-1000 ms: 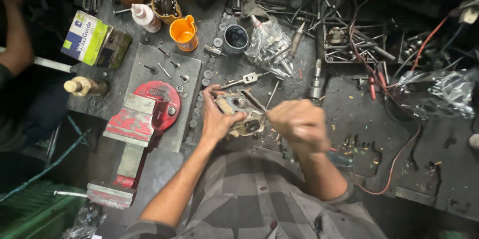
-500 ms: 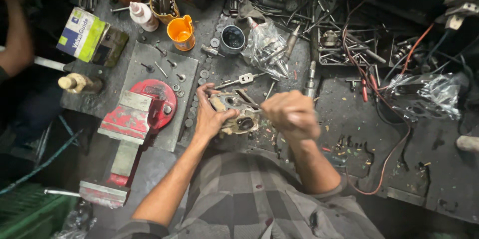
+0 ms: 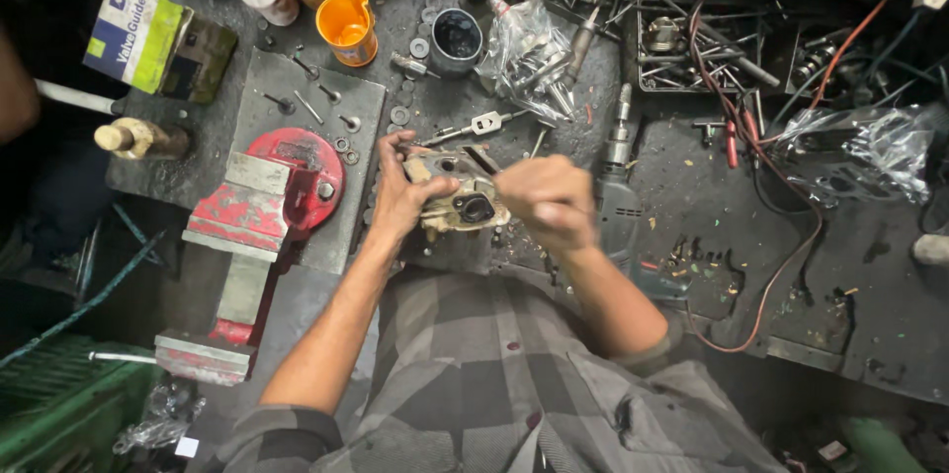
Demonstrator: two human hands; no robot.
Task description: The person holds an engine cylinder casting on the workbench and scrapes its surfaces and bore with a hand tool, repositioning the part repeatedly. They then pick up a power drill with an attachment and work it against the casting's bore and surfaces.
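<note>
Dim overhead light, dark edges, slight blur.

One red bench vise [image 3: 259, 198], one orange plastic jug [image 3: 346, 26], one grey electric drill [image 3: 618, 198], two clear plastic bags [image 3: 529, 56] and two hands.

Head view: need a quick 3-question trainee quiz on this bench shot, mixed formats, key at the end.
1. True or false: the left hand grips the metal part on the bench.
2. Which thing lies just left of the left hand? A) red vise B) orange cup C) drill
3. Fill in: the right hand is closed on a thin ____ angled toward the part.

Key
1. True; its fingers wrap the part's left side.
2. A. The cup stands farther back; the drill lies right of the right hand.
3. Tool; its kind cannot be told.
</note>
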